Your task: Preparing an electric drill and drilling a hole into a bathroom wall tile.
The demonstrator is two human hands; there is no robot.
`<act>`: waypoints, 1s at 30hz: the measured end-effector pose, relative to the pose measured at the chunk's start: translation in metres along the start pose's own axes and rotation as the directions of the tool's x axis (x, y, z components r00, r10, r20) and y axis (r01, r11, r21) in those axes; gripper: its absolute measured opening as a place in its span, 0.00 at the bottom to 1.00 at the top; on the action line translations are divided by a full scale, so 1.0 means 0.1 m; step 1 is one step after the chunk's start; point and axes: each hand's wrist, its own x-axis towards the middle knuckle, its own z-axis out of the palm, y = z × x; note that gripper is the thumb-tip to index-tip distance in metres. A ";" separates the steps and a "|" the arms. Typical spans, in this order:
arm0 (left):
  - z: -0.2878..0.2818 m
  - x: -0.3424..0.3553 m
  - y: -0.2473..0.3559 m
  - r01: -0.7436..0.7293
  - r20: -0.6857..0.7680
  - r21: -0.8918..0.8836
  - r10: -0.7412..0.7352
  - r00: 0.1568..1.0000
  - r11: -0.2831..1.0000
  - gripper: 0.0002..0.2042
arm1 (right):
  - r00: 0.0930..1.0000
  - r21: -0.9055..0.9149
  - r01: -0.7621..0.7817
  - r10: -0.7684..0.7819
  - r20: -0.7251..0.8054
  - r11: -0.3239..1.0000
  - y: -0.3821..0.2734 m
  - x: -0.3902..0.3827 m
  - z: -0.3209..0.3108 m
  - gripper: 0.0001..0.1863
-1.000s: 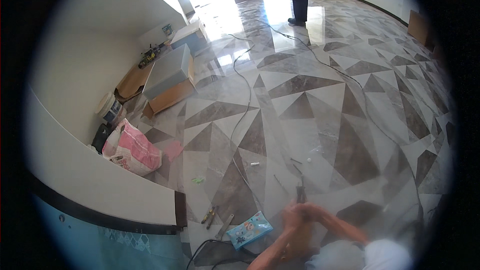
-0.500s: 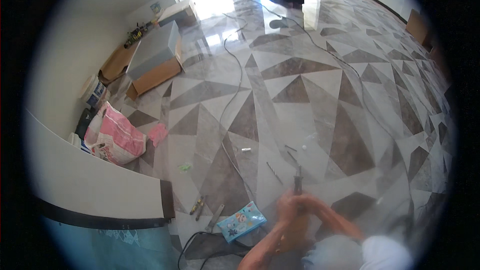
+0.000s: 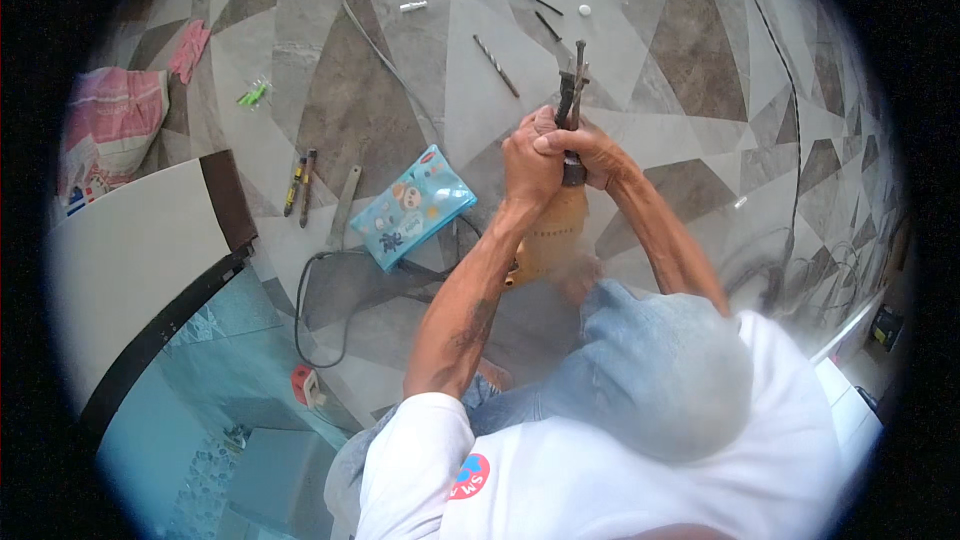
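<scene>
A yellow power drill (image 3: 553,230) with a dark front end points away from me over the tiled floor, its bit (image 3: 580,60) sticking out past my hands. My left hand (image 3: 532,162) is closed at the tool's front, beside a black piece (image 3: 567,95). From the other side my right hand (image 3: 597,152) wraps the same front end, its thumb against my left hand. My knee in blue jeans (image 3: 660,360) is close to the tool's rear, which is partly hidden and hazy. A loose spiral drill bit (image 3: 497,66) lies just ahead and left of my hands.
Ahead lie two thin dark rods (image 3: 547,26), a white cap (image 3: 585,10) and a white plug (image 3: 413,7). Leftward are a blue pouch (image 3: 413,205), a scraper (image 3: 345,205), two pen-like tools (image 3: 295,187) and a black cord (image 3: 300,312). A pink-white sack (image 3: 115,130) stands far left.
The view has tipped downward, so my arms, shirt and knee now show and the far room is out of sight. Both hands stay at the drill's front end; a black piece there is now visible.
</scene>
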 end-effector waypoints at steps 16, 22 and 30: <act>-0.02 0.00 -0.05 -0.036 0.035 0.037 0.035 0.999 0.999 0.17 | 1.000 0.004 0.007 -0.007 0.000 1.000 -0.02 0.01 0.06 0.08; -0.07 0.09 -0.09 -0.053 0.075 0.098 0.045 0.996 0.994 0.16 | 0.995 -0.004 0.070 -0.070 -0.076 0.998 0.06 0.01 0.08 0.08; -0.03 -0.05 0.05 0.268 -0.049 -0.228 -0.286 0.957 0.936 0.28 | 0.932 -0.094 0.193 -0.212 -0.294 0.977 0.19 -0.06 0.12 0.36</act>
